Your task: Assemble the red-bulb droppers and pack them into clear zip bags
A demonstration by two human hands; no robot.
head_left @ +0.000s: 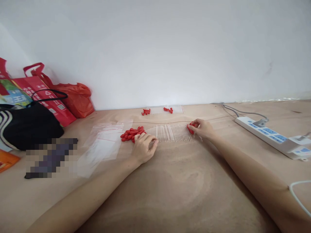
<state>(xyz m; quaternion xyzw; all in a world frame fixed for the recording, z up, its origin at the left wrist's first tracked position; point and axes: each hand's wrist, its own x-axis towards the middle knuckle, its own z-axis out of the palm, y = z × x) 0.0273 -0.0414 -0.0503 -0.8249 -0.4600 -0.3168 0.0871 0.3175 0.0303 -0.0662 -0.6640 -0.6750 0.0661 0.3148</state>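
A pile of small red rubber bulbs [131, 133] lies left of centre on the wooden table. Thin clear tubes [167, 133] form a row to its right. My left hand [145, 147] rests between the pile and the row's left end, its fingers curled; what it pinches, if anything, is too small to tell. At the row's right end my right hand [202, 128] has its thumb and fingers closed on red bulbs [191, 128]. A few loose tubes lie just below that hand.
Clear zip bags [104, 142] lie left of the pile. Farther back are more red bulbs [146, 112] by another bag. A white power strip [264, 134] with grey cables stands right. Red bags [75, 98] and a black bag [30, 126] are at the left.
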